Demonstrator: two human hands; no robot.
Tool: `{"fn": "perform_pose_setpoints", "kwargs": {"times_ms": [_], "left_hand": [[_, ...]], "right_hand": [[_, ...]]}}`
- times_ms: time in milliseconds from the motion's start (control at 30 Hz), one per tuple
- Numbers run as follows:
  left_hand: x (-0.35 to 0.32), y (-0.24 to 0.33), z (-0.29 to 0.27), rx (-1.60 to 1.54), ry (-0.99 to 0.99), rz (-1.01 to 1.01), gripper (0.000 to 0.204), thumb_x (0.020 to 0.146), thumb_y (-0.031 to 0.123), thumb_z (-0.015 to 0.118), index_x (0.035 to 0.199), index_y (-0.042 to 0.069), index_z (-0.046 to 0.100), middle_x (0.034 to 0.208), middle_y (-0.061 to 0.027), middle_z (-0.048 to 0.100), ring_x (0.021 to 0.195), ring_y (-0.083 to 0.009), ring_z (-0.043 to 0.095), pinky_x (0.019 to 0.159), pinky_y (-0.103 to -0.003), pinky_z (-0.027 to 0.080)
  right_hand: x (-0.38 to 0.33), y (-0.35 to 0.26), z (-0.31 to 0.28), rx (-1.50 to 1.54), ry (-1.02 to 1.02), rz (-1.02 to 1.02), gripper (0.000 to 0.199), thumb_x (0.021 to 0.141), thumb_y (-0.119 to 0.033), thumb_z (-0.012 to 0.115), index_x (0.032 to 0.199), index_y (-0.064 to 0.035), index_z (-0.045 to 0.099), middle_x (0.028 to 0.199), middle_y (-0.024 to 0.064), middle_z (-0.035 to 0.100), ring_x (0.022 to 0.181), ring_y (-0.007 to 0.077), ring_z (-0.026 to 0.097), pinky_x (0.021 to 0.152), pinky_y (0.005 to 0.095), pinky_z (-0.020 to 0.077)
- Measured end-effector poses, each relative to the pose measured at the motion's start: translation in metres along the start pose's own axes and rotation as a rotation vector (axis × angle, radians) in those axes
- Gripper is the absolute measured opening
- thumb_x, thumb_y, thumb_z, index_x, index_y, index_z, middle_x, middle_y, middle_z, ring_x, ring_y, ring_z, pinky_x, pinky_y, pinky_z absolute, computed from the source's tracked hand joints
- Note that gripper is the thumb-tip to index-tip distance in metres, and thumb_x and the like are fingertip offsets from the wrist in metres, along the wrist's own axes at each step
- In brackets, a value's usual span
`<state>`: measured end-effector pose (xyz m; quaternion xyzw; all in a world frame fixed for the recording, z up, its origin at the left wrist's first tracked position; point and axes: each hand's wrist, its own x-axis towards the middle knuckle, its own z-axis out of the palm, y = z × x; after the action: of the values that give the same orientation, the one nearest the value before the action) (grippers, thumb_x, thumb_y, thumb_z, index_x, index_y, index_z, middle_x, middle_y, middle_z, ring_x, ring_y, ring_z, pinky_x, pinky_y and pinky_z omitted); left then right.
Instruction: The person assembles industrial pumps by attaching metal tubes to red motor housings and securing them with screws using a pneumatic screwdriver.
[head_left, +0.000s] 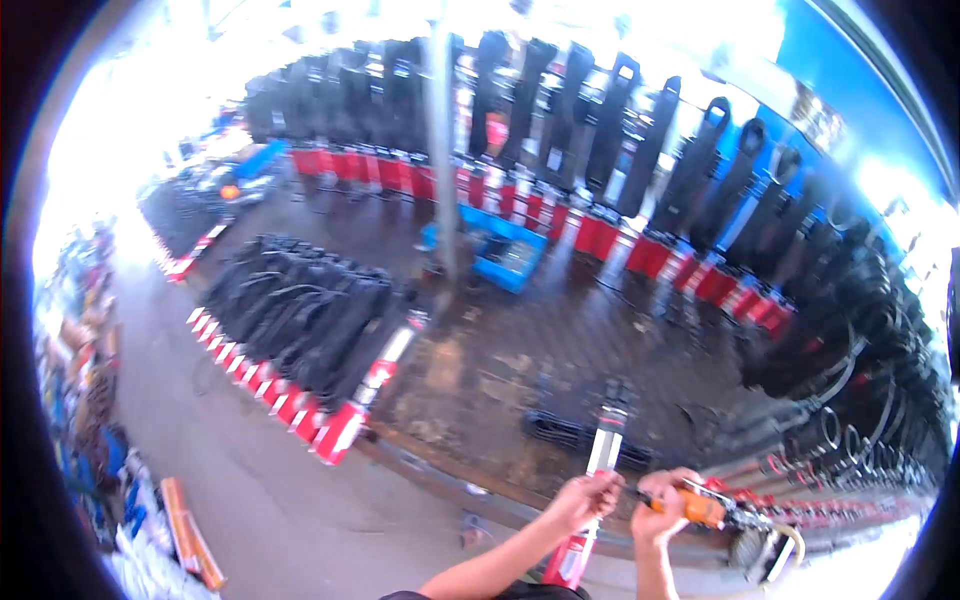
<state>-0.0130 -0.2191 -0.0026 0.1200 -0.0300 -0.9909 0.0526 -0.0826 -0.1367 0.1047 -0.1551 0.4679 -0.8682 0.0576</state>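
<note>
Against the far wall, a long row of black units with red-and-white bases, standing upright side by side. On the wet, stained concrete floor, a blue crate just beside a grey post. Left of the post, a cluster of black units lying flat, red-and-white ends toward the walkway. At lower left, orange boxes.

Two hands are seen, the left hand and the right hand. One orange tool and one blue crate are counted. The black-and-red units in rows are too many and too blurred to be counted.
</note>
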Motion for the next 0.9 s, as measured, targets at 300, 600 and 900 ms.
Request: {"fn": "perform_pose_setpoints", "kwargs": {"times_ms": [300,600,900], "left_hand": [[0.036,0.019,0.01,-0.109,0.12,-0.037,0.02,0.1,0.016,0.062,0.106,-0.003,0.064,0.082,-0.0062,0.066,0.069,-0.0125,0.061,0.062,-0.025,0.05],[0.143,0.048,-0.013,-0.329,0.407,-0.013,0.016,0.098,0.015,0.063,0.088,0.002,0.062,0.068,-0.0012,0.06,0.053,-0.0084,0.052,0.047,-0.02,0.04],[0.17,0.065,-0.025,-0.532,0.335,-0.052,0.017,0.101,0.01,0.04,0.1,-0.001,0.053,0.056,0.0068,0.027,0.042,-0.0069,0.026,0.038,-0.024,0.021]], "right_hand": [[0.036,0.022,0.005,-0.111,-0.168,-0.053,0.024,0.079,-0.012,0.059,0.098,-0.0048,0.045,0.07,0.0085,0.048,0.066,0.0222,0.052,0.064,0.0387,0.0476],[0.094,0.109,-0.004,-0.361,-0.244,-0.06,0.022,0.079,0.002,0.056,0.1,-0.0012,0.048,0.076,0.0107,0.056,0.073,0.0233,0.059,0.076,0.0387,0.052],[0.135,0.152,-0.021,-0.377,-0.274,-0.05,0.023,0.08,0.004,0.052,0.102,-0.0014,0.051,0.077,0.011,0.058,0.073,0.0229,0.058,0.077,0.0396,0.0528]]}}
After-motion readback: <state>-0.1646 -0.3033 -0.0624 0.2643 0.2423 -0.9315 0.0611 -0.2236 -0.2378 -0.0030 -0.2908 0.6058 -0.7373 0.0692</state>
